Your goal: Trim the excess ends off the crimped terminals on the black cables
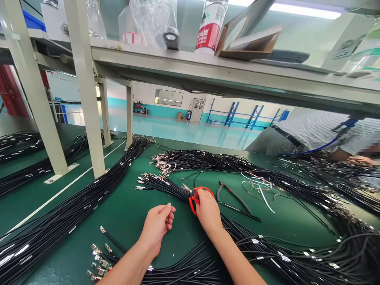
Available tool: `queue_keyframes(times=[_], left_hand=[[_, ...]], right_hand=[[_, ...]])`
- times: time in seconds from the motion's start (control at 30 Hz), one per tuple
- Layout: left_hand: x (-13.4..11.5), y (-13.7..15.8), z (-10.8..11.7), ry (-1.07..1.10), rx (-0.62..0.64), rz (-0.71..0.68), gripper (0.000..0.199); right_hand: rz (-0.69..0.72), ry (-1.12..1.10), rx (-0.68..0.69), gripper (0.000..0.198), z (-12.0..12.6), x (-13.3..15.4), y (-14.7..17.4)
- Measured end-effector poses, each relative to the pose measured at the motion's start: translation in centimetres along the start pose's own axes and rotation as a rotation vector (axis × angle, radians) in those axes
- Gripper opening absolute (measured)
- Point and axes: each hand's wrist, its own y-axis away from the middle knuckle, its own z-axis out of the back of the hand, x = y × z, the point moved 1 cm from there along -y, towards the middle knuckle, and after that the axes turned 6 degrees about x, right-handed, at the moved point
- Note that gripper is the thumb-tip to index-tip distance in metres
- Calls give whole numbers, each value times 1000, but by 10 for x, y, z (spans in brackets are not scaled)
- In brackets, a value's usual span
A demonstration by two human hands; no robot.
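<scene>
Red-handled scissors (204,190) are gripped in my right hand (208,211), their blades pointing left over a bundle of black cables (170,187) with stripped, metallic ends. My left hand (158,223) is closed, thumb against curled fingers, just above the green table to the left of the scissors. Whatever it may hold is hidden. Below my left wrist lie more black cables (190,267) with metal plug connectors (99,261) at their left ends. Diagonal cutting pliers (234,196) with dark handles rest on the table right of the scissors, beside a thin black rod (240,211).
Long black cable bundles (97,186) run along the left, and others (213,160) across the back and right. Loose thin wires (261,186) lie beyond the pliers. Shelf posts (86,87) stand on the left, with a shelf (208,65) overhead. A person (314,132) bends over cables at the right.
</scene>
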Motion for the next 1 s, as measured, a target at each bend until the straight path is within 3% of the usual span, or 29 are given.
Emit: queue_keyframes(times=[0.2, 0.43, 0.53, 0.67, 0.77, 0.9, 1.0], left_hand=[[-8, -3, -2, 127, -56, -151, 34], [-8, -7, 2, 147, -80, -210, 27], [-13, -1, -1, 104, 15, -200, 29], [-17, 12, -12, -83, 325, -92, 28], [-14, 20, -18, -206, 503, -8, 31], [-9, 24, -21, -274, 550, 68, 33], [-6, 24, -21, -328, 426, 43, 24]], right_hand=[[84, -107, 82, 13, 14, 1, 7], [129, -425, 412, 3, 27, 1, 9], [59, -641, 404, 7, 35, 6, 7], [-3, -988, 296, 14, 41, 23, 9], [-41, -1196, 349, 16, 40, 37, 14], [-117, -1227, 429, 17, 36, 45, 19], [-195, -1236, 389, 20, 33, 43, 19]])
